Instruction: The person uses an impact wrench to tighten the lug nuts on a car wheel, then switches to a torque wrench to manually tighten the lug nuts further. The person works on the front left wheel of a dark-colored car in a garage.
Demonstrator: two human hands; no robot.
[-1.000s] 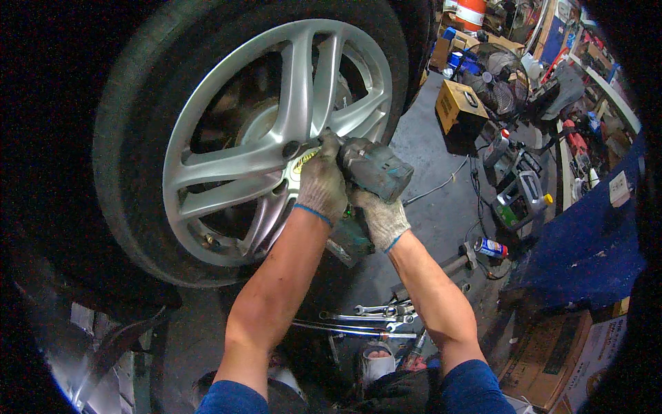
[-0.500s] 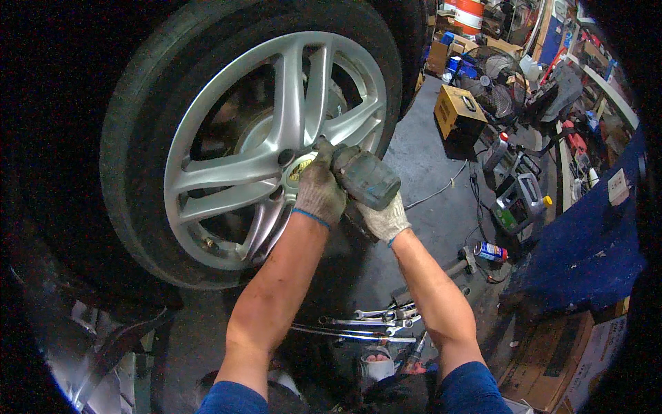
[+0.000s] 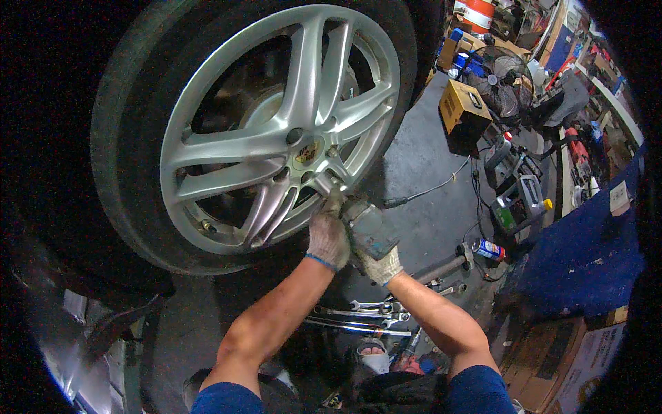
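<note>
A cordless impact wrench (image 3: 371,229), dark and worn, is held just off the lower right of a silver alloy wheel (image 3: 303,79) with a dark tyre (image 3: 127,148). My right hand (image 3: 380,265), in a whitish knit glove, is closed round its handle, partly hidden behind the tool body. My left hand (image 3: 329,238), in a dirtier glove, is closed at the tool's front end, its fingers hiding most of the nose. A small shiny metal piece (image 3: 338,184) shows beyond the fingertips near the spokes. The centre cap (image 3: 309,150) sits above, with bolt holes around it.
Several spanners (image 3: 383,310) lie on the floor below my arms. To the right are a hammer (image 3: 467,255), a spray can (image 3: 489,249), a grey jug (image 3: 522,203), a yellow box (image 3: 463,110) and a fan (image 3: 493,81). A cable (image 3: 427,198) crosses the floor.
Both hands and the impact wrench have come down and away from the wheel's centre. The centre cap and the shiny metal piece now show. The view has shifted slightly.
</note>
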